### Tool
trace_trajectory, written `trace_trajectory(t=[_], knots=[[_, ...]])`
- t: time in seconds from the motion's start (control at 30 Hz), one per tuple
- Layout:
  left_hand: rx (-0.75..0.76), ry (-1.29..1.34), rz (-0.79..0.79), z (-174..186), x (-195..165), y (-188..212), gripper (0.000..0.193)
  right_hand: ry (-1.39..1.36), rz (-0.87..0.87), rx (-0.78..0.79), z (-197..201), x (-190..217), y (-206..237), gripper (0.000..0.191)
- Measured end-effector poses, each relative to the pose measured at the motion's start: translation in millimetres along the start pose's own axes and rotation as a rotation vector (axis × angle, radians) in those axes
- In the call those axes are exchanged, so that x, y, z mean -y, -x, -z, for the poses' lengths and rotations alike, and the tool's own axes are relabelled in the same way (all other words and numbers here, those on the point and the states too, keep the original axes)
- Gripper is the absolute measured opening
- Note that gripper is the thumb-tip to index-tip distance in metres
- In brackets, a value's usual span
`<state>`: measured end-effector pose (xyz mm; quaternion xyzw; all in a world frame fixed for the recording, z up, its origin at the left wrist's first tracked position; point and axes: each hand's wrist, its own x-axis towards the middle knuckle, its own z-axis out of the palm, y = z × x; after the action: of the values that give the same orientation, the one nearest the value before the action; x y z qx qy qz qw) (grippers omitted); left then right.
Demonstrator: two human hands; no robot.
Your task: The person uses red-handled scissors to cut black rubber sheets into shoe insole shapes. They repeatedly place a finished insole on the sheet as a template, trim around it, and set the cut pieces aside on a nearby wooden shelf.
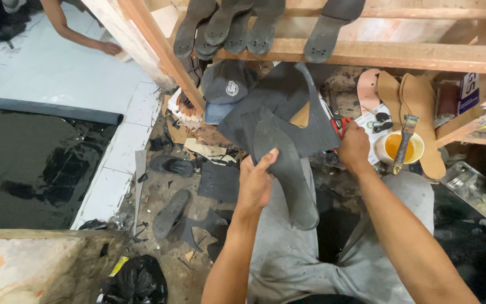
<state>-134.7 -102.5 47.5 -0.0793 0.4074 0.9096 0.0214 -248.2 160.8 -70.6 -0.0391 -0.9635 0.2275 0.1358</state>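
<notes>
**Sole blank held against rubber sheet, low workshop floor**

Wooden rack (400, 53) overhead: dark sole pieces (226, 25) hang over its rail, probably stored there to stay off the littered floor (158, 191). Below it, a large sheet of dark rubber (288, 107) is held up in front of the seated person's knees. A sole-shaped rubber cutout (288, 169) lies against the sheet, toe up, heel trailing down over the grey trouser leg (282, 253).

Left hand (256, 183): grip clenched on the cutout, thumb pressed on its face, seemingly pinning it flat to the sheet. Right hand (354, 147): closed on the sheet's right edge, fingers hidden behind it; appears to keep the sheet taut.

Just right of that hand, a cup of yellow glue (401, 146) with a stained brush (405, 141) stands within reach. Tan insoles (420, 112) lean behind it. A grey cap (229, 84) hangs by the post. Far left, another person's hand (109, 48) rests on white tile.
</notes>
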Motion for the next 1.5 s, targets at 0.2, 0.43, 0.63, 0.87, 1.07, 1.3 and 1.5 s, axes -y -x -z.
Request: trace_trajectory(t=[0.2,0.43,0.63,0.87,1.07,1.3,1.5], knots=[[-0.040,0.031,0.032,-17.4,4.4,-5.5,0.029,-0.124,-0.020,0.115,-2.6,-23.0,-32.5,0.017],[0.000,-0.031,-0.091,-5.2,28.2,-45.1,0.026,-1.055,-0.572,0.505,59.9,-1.0,23.1,0.022],[0.054,-0.074,-0.252,-6.6,33.3,-81.8,0.023,-1.346,-0.404,0.531,107.5,41.6,140.5,0.050],[0.101,-0.094,-0.238,-40.9,38.2,-87.2,0.022,-0.969,-0.174,0.519,118.9,49.1,163.8,0.045],[0.119,-0.087,-0.166,-56.9,39.8,-73.1,0.022,-0.668,-0.223,0.444,138.3,67.7,146.6,0.047],[0.127,-0.019,-0.071,-59.4,35.1,-65.7,0.026,-0.646,-0.266,0.430,143.8,73.3,130.1,0.046],[0.148,-0.102,-0.182,-56.2,24.5,-70.1,0.029,-0.930,-0.282,0.449,136.6,60.4,136.2,0.039]])
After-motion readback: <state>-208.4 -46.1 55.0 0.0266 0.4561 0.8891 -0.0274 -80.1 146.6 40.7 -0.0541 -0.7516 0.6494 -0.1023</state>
